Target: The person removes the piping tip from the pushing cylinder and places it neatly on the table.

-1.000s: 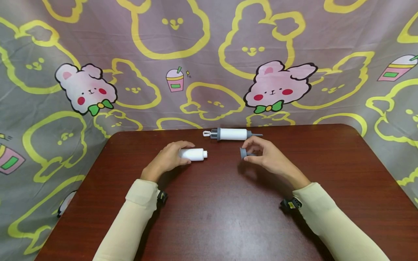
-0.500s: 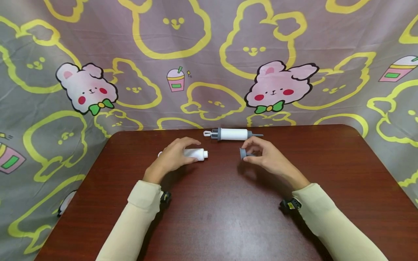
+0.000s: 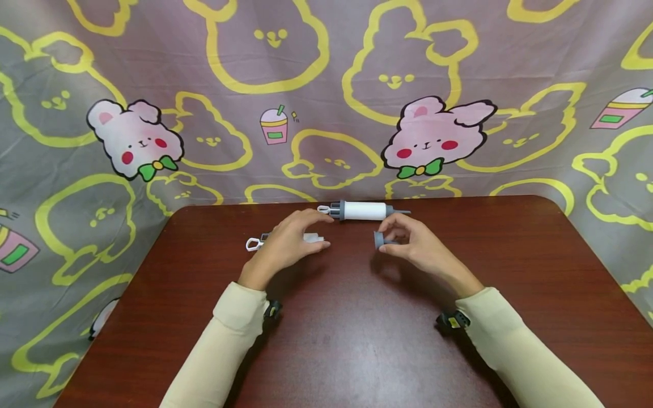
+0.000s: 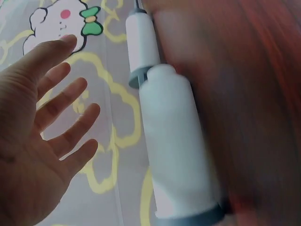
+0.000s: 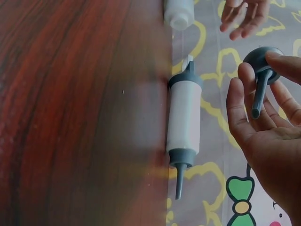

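Observation:
A white syringe barrel (image 3: 313, 237) with a bare narrow neck lies on the table, its white ring handle (image 3: 253, 244) pointing left. Over it hovers my left hand (image 3: 285, 243), fingers relaxed and spread, hiding its middle in the head view. In the left wrist view a gap separates the hand from the barrel (image 4: 176, 141). My right hand (image 3: 423, 249) pinches a grey nozzle cap (image 3: 378, 239) by its round part, just above the table. The cap's thin spout (image 5: 260, 96) shows in the right wrist view.
A second, whole syringe (image 3: 364, 211), white with grey ends and a nozzle fitted, lies along the back edge of the brown table (image 3: 347, 317). Behind the table hangs a patterned cloth (image 3: 326, 85).
My left hand has let go of the white barrel and slid right and slightly up, uncovering the ring handle. The right hand with the nozzle cap has barely moved.

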Tool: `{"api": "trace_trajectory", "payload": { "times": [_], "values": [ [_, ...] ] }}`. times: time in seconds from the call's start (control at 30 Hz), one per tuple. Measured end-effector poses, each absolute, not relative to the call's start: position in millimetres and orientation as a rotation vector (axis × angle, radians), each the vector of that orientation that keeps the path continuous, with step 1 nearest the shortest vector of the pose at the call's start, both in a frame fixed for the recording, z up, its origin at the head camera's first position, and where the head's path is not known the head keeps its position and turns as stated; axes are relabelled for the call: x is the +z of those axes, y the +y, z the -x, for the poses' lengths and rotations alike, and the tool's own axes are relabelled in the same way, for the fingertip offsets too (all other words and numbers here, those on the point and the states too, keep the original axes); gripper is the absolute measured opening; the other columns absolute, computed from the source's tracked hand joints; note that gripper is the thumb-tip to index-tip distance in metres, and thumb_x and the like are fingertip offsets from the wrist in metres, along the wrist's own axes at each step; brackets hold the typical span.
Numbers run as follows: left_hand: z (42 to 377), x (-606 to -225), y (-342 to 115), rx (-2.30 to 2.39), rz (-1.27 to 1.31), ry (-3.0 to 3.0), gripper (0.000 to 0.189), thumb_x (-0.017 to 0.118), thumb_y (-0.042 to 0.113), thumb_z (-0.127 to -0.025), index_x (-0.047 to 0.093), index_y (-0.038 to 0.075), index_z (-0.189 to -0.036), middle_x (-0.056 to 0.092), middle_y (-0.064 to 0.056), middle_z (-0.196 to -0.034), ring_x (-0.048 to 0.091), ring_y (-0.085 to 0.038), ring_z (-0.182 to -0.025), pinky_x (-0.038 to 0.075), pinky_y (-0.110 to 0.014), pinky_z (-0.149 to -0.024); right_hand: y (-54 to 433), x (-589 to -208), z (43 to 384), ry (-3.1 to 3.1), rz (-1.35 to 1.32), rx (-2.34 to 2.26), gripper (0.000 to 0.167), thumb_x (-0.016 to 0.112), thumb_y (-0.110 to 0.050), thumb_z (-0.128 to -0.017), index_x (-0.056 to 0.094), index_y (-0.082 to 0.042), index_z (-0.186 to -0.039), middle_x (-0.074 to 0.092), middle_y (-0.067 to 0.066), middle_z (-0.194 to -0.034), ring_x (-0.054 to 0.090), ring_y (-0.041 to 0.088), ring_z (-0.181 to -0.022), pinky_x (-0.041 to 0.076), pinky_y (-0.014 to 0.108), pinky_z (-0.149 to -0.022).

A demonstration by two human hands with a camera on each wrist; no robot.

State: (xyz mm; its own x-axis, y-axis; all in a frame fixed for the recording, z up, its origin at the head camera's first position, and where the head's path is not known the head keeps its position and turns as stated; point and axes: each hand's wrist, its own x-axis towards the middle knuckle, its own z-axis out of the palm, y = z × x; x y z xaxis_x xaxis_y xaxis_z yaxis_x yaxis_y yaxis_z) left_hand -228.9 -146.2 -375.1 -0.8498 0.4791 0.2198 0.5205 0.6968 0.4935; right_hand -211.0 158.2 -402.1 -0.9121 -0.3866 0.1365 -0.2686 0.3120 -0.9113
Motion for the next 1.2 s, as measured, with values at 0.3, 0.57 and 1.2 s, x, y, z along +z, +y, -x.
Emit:
{"api": "trace_trajectory", "payload": {
  "times": [0.3, 0.57, 1.2],
  "values": [
    [222.1, -377.4, -115.6, -0.790, 1.015, -2.730, 0.047, 0.086, 0.025, -0.089, 0.071, 0.016, -0.132, 0.071, 0.000, -0.133, 0.062, -0.022, -0.128, 0.051, -0.045, -0.108, 156.3, -402.3, 211.2, 2.455, 0.613, -1.697, 0.030, 0.080, -0.002, -0.090, 0.063, -0.002, -0.115, 0.070, 0.015, -0.098, 0.068, 0.014, -0.088, 0.051, 0.025, -0.078],
    [219.8, -384.2, -98.4, -0.816, 1.075, -2.619, 0.047, 0.087, 0.024, -0.088, 0.071, 0.013, -0.131, 0.074, -0.004, -0.127, 0.066, -0.024, -0.123, 0.052, -0.042, -0.106, 154.2, -402.5, 212.1, 2.439, 0.651, -1.713, 0.030, 0.080, -0.002, -0.090, 0.063, -0.001, -0.114, 0.070, 0.015, -0.097, 0.069, 0.013, -0.087, 0.052, 0.024, -0.077],
    [217.1, -388.9, -83.2, -0.868, 1.126, -2.483, 0.043, 0.087, 0.024, -0.087, 0.073, 0.013, -0.127, 0.076, -0.001, -0.123, 0.070, -0.021, -0.113, 0.055, -0.035, -0.100, 151.3, -399.3, 211.9, 2.394, 0.683, -1.732, 0.029, 0.077, 0.001, -0.091, 0.061, 0.001, -0.115, 0.072, 0.018, -0.098, 0.071, 0.014, -0.088, 0.052, 0.026, -0.078]
  ]
}}
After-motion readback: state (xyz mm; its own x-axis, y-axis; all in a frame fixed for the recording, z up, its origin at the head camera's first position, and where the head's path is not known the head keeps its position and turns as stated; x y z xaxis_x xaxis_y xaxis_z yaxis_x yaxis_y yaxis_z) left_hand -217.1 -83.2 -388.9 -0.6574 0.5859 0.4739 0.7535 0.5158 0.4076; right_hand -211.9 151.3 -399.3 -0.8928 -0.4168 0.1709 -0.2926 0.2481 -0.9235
